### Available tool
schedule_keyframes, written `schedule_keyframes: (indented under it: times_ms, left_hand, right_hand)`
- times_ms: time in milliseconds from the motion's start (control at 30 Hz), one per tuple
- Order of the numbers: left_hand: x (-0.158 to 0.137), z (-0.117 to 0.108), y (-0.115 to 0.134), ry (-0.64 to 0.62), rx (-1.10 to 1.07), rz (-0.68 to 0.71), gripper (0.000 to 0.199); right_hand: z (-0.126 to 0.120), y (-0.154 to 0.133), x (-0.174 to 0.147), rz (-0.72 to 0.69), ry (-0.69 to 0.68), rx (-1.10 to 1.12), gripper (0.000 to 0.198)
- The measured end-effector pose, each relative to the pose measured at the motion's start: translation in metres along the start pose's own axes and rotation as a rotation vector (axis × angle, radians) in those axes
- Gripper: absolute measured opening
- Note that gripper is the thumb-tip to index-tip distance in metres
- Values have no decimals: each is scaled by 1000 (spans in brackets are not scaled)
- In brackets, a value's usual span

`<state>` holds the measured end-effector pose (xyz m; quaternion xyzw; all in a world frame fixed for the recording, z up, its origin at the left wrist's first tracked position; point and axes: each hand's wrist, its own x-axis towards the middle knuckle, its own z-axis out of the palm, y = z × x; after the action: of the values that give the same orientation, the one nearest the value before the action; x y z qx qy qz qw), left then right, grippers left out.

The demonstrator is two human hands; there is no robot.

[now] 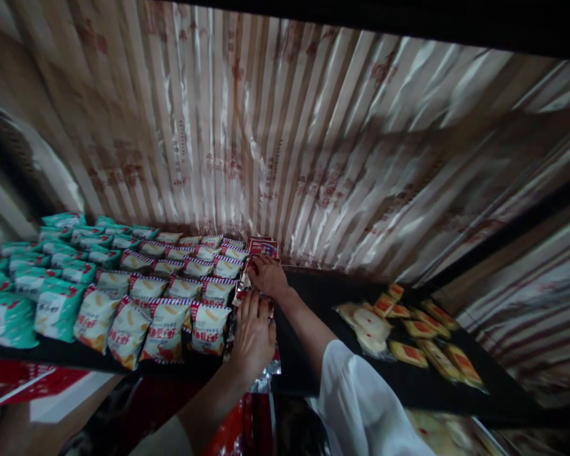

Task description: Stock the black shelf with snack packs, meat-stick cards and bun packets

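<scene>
A column of dark red, shiny packets (265, 247) runs from the back wall to the front edge of a black shelf. On the packets toward the back rests my right hand (268, 277), fingers laid over them. Nearer the front, my left hand (254, 329) lies flat on the same column, its fingers stretched forward and apart. It covers much of the packets under it. Part of a silvery packet end (262, 382) sticks out at the shelf's front edge. Immediately left stand rows of cream snack bags (209, 328) with striped tops.
Teal snack bags (59, 310) fill the shelf's left end. To the right lie a clear bag of round pale pieces (371, 326) and several yellow packets (430, 345). Striped wrapping (285, 126) lines the back, and bare black shelf (308, 310) shows beside my right forearm.
</scene>
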<state>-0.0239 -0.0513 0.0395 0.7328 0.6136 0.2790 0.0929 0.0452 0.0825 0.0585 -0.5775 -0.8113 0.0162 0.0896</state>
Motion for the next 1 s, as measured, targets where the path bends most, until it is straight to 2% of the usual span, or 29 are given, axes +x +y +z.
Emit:
schedule_keyframes:
  times_ms: [267, 467, 600, 700, 833, 900, 1000]
  left_hand:
    - [2, 0, -4, -19, 19, -33, 49]
    - [1, 1, -6, -22, 27, -30, 50]
    - [0, 2, -4, 3, 31, -7, 49]
    - [0, 0, -1, 35, 25, 5, 50]
    - [-12, -14, 3, 44, -52, 88, 46]
    - [-29, -22, 1, 44, -133, 143, 40]
    - [-75, -29, -13, 31, -282, 256, 38]
  right_hand:
    - [-2, -8, 9, -78, -5, 2, 40]
    - [4, -6, 10, -84, 9, 25, 39]
    - [3, -2, 9, -96, 83, 46, 46]
    - [-6, -1, 3, -137, 188, 114, 42]
    - [-24, -7, -30, -167, 364, 341, 35]
    - [-31, -12, -63, -122, 422, 476, 34]
    - [-31, -23, -128, -104, 444, 651, 32]
